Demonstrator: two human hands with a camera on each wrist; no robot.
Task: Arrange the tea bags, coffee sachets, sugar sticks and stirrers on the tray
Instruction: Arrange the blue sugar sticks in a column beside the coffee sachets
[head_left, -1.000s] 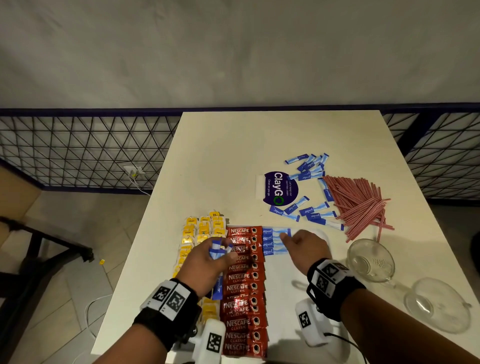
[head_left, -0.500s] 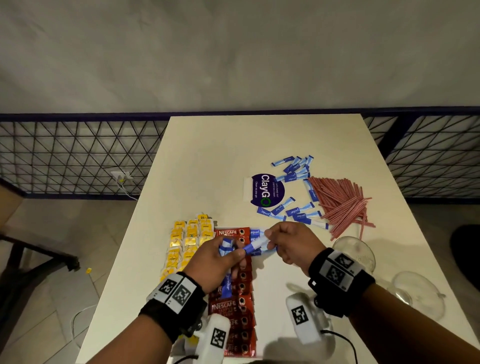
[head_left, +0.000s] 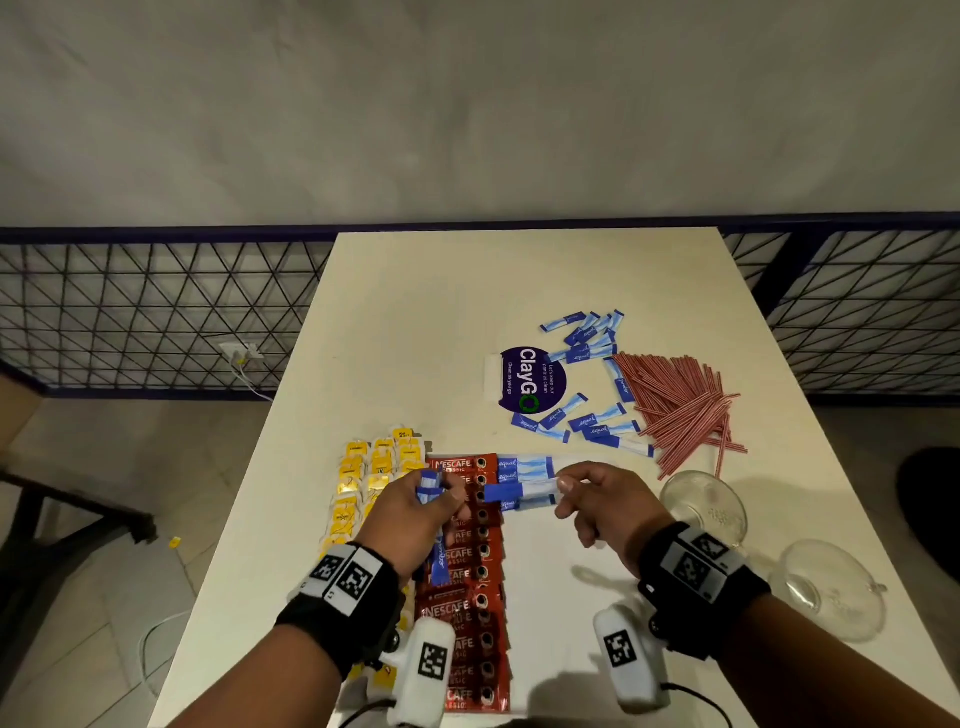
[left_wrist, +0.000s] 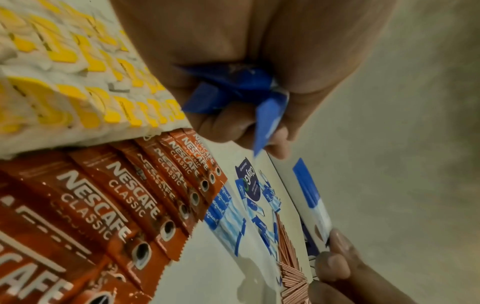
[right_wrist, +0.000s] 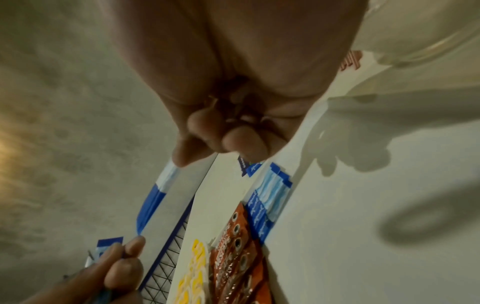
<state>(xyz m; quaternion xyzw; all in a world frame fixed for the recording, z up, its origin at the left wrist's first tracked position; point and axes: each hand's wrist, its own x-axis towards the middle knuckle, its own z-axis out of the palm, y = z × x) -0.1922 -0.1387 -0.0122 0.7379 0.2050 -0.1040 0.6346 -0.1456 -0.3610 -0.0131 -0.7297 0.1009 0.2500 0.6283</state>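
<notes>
sugar sticks in both hands above the tray rows

we find the left hand (head_left: 415, 512) with fingers curled round a small bundle of blue sugar sticks (left_wrist: 235, 90), held above the row of red coffee sachets (head_left: 467, 577). the ends of the bundle stick out above and below the fist. the right hand (head_left: 605, 506) pinches one sugar stick (head_left: 522, 491) by its white end between thumb and fingertips; its other fingers are curled in. that stick lies level, its blue end pointing toward the left hand, above the short stack of sugar sticks already laid (head_left: 524, 470) just beside the top coffee sachets.

we note yellow tea bags (head_left: 363, 486) in columns to the left of the coffee sachets, touching them. the tray itself we cannot make out clearly beneath these rows. loose sugar sticks (head_left: 587, 338) lie further back on the white table (head_left: 415, 322), round a purple sticker (head_left: 530, 379). the red stirrers (head_left: 685, 405) sit in a heap to the right of it. two glass cups (head_left: 704, 506) stand near the right hand.
</notes>
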